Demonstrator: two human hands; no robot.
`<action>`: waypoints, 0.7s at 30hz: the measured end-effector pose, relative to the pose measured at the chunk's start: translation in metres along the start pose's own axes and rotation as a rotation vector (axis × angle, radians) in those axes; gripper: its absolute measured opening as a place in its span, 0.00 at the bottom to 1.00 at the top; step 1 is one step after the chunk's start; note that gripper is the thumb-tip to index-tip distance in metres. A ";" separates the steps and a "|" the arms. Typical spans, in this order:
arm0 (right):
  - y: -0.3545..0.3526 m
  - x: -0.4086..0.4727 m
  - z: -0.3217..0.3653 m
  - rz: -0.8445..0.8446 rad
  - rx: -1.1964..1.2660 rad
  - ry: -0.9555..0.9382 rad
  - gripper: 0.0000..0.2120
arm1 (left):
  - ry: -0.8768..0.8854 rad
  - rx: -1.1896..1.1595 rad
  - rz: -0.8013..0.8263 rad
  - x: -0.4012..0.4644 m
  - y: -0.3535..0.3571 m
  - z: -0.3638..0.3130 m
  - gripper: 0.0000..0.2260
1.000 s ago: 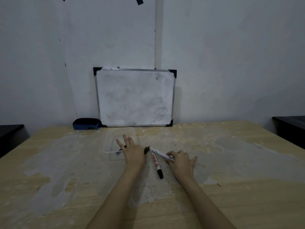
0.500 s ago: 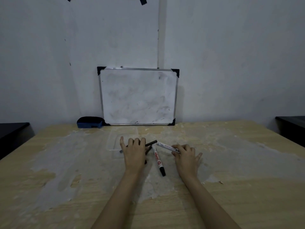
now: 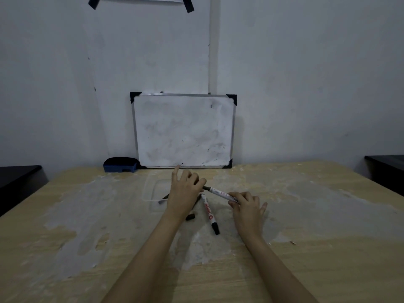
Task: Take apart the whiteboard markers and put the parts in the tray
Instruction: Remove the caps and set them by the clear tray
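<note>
1. Left hand (image 3: pixel 184 194) pinches the dark end of a white marker (image 3: pixel 220 193); right hand (image 3: pixel 247 205) grips its barrel.
2. A second marker (image 3: pixel 209 213) lies between them, clear tray (image 3: pixel 150 189) just left.
3. Table (image 3: pixel 317 215) open rightward.

the surface (image 3: pixel 306 270) looked like pale wood with a visible grain, its finish worn away in big, rough, chalky grey patches. the tray (image 3: pixel 150 189) was clear, thin plastic, faintly glossy along its rim. the held marker (image 3: pixel 220 192) and the lying marker (image 3: pixel 208 212) had smooth white plastic barrels with printed labels and dark ends. the whiteboard (image 3: pixel 183 132) had a smooth, smudged white face, a dull metal frame and black plastic corners. the eraser (image 3: pixel 120 165) had a blue plastic body with a dark, matt top.
</note>
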State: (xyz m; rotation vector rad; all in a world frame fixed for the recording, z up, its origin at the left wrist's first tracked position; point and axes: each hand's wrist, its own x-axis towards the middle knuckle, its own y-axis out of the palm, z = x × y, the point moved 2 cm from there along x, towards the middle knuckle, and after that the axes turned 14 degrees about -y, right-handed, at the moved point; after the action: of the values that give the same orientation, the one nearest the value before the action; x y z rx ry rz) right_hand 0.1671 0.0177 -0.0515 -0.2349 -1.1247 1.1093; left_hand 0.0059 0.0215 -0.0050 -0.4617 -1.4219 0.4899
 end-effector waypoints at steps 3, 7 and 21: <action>0.002 -0.001 0.004 -0.016 -0.013 -0.053 0.11 | 0.108 -0.085 0.006 0.007 0.003 -0.006 0.15; 0.003 0.000 0.002 -0.047 0.021 -0.001 0.10 | -0.130 -0.265 -0.035 -0.002 0.002 -0.010 0.17; 0.008 0.000 0.000 -0.096 -0.087 -0.061 0.11 | -0.383 -0.270 0.618 -0.061 0.018 0.003 0.13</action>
State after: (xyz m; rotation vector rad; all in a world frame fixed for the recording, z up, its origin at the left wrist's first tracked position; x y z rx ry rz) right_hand 0.1627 0.0217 -0.0563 -0.2139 -1.2271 0.9891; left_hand -0.0028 0.0007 -0.0649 -1.0849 -1.7152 0.9221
